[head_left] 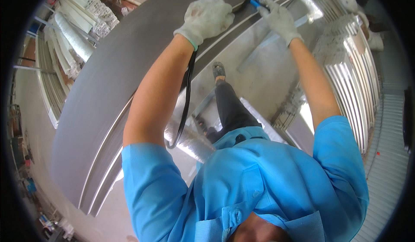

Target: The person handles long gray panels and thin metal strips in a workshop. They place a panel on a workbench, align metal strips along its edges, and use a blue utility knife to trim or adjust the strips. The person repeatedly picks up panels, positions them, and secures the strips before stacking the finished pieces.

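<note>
I've got the white-gloved right hand pinching a slim blue tool at the edge of the long, smooth grey panel, just beside the curled white-gloved left hand, whose grasp I can't make out. If the tool skids, it could jab that hand; the loose black flexible strip, looping beside the left forearm, might snag.
</note>
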### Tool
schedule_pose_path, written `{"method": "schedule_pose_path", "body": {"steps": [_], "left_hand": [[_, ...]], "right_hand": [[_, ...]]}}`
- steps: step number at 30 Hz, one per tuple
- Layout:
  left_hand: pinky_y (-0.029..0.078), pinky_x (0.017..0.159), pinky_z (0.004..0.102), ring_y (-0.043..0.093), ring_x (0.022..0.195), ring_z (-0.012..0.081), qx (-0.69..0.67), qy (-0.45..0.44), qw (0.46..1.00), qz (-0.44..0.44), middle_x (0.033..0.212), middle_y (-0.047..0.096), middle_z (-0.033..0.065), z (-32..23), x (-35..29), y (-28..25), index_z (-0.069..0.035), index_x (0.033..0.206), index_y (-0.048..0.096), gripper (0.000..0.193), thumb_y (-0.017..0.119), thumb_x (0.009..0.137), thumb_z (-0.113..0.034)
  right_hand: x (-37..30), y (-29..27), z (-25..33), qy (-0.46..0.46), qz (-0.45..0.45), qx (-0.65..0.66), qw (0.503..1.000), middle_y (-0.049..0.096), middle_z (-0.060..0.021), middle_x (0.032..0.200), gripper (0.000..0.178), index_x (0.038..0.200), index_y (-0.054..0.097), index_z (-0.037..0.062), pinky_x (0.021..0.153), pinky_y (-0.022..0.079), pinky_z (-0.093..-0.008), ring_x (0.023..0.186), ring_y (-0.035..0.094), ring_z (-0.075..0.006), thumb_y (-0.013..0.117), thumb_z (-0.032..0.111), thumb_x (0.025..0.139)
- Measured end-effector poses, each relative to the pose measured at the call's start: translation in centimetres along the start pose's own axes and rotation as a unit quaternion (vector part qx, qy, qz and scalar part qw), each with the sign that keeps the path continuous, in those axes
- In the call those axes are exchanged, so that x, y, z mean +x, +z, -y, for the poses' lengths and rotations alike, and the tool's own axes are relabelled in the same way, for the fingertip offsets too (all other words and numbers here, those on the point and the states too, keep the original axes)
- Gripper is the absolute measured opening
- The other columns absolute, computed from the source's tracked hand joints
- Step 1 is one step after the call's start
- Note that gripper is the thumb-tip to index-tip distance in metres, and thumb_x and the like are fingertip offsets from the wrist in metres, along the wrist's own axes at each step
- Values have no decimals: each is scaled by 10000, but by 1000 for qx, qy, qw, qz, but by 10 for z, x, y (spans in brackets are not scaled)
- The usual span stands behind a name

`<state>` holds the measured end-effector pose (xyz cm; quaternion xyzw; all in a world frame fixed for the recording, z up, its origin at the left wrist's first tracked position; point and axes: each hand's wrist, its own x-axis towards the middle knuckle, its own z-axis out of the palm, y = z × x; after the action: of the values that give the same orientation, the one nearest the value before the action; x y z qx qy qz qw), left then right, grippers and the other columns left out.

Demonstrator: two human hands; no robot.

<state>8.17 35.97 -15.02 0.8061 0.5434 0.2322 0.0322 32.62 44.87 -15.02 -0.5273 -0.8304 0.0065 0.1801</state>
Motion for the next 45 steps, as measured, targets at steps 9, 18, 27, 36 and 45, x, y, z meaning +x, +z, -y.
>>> {"method": "schedule_pose_path", "body": {"steps": [9, 18, 27, 36, 45], "left_hand": [[529, 782, 486, 672, 881, 372, -2, -6, 1000, 13, 892, 694, 145, -2, -1, -5, -96, 868, 717, 260, 581, 897, -315], [528, 740, 490, 671, 831, 368, -14, 25, 999, -37, 836, 678, 150, -3, -1, -3, -78, 766, 712, 261, 590, 869, -284], [533, 759, 471, 672, 866, 344, -30, 4, 999, -27, 868, 683, 127, -4, 0, -7, -77, 789, 709, 246, 593, 881, -274], [495, 755, 462, 638, 860, 361, -103, -48, 992, -50, 847, 644, 137, -13, -8, -11, -54, 876, 674, 267, 611, 937, -306], [373, 508, 246, 451, 545, 81, -608, -333, 718, 63, 671, 501, -17, -56, -120, -59, -32, 887, 604, 372, 525, 1047, -358]], "right_hand": [[-9, 1, 15, 44, -1, -4, 999, 720, -152, 1063, 404, 1273, 613, 140, 872, 511, -446, 1012, 667, -374, 567, 407, 973], [-14, -2, 18, 96, 6, -5, 995, 739, -138, 987, 328, 1222, 652, 217, 850, 540, -494, 1007, 687, -344, 571, 416, 973], [39, -22, -28, 151, -7, -62, 987, 726, -147, 1059, 310, 1186, 626, 150, 900, 514, -490, 1046, 668, -373, 529, 360, 979], [8, -5, -8, 87, 19, -44, 995, 720, -149, 1077, 350, 1276, 591, 198, 881, 505, -525, 1054, 668, -375, 487, 387, 1001], [12, -6, -14, 79, 15, -32, 996, 721, -170, 1058, 348, 1260, 584, 178, 857, 529, -495, 1012, 681, -381, 485, 397, 1008]]}}
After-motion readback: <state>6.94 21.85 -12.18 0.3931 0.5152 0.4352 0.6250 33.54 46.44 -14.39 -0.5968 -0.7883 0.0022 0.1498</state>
